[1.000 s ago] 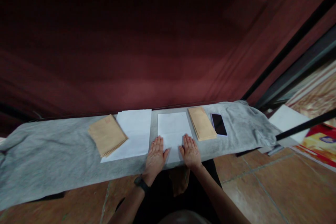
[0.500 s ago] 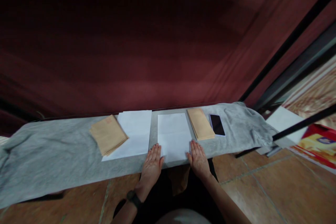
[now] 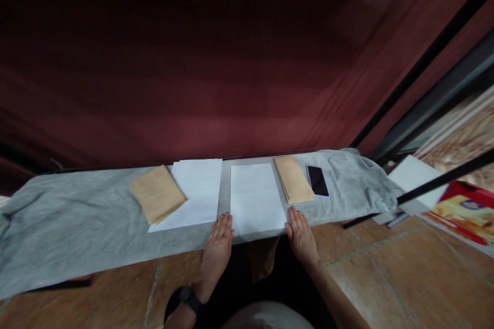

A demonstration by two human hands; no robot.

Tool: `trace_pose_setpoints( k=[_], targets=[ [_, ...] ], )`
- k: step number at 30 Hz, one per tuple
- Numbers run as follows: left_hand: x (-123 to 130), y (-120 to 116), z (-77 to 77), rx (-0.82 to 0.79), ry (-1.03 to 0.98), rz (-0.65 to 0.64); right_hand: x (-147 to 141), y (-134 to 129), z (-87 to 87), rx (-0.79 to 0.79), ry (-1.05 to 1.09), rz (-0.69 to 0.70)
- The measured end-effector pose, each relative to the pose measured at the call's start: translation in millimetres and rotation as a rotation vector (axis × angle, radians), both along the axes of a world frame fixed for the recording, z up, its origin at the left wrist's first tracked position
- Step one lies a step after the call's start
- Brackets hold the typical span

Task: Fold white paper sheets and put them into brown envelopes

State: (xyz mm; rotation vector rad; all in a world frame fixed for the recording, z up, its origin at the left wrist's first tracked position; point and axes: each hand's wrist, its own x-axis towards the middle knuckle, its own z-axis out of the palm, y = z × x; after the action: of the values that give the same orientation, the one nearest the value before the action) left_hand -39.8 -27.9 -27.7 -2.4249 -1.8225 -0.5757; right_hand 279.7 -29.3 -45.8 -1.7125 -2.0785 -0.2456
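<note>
White sheet (image 3: 257, 195) lies flat on cloth-covered desk (image 3: 77, 226).
Left hand (image 3: 219, 244) and right hand (image 3: 301, 239) apart, palms down, fingers straight, beside its near corners. Brown envelopes (image 3: 159, 194) overlap more paper (image 3: 200, 185) to its left; second envelope stack (image 3: 294, 180), then phone (image 3: 318, 181), right.

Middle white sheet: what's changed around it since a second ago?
The left hand and right hand moved off the middle white sheet, outward and back, to beside its near corners; neither holds anything. The sheet, the left envelope stack, the left white paper, the right envelope stack and the phone look unmoved.
</note>
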Motion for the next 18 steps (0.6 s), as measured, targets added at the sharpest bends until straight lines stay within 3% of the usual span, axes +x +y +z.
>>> trace_pose_setpoints(
  k=[5, 9, 14, 18],
  targets=[
    [4.6, -3.3, 11.9, 0.029, -0.039, -0.027, -4.6, 3.9, 3.7, 0.038, 0.202, -0.057],
    [34.1, 6.7, 16.9, 0.019, -0.073, -0.117, -39.3, 17.1, 25.7, 0.000, 0.308, 0.003],
    [76.5, 32.8, 2.0, -0.020, -0.040, -0.193, -96.4, 36.3, 64.5, -0.097, 0.231, 0.120],
    [91.9, 49.3, -15.4, -0.040, 0.049, -0.216, -124.7, 42.9, 70.4, -0.194, 0.191, 0.155]
  ],
)
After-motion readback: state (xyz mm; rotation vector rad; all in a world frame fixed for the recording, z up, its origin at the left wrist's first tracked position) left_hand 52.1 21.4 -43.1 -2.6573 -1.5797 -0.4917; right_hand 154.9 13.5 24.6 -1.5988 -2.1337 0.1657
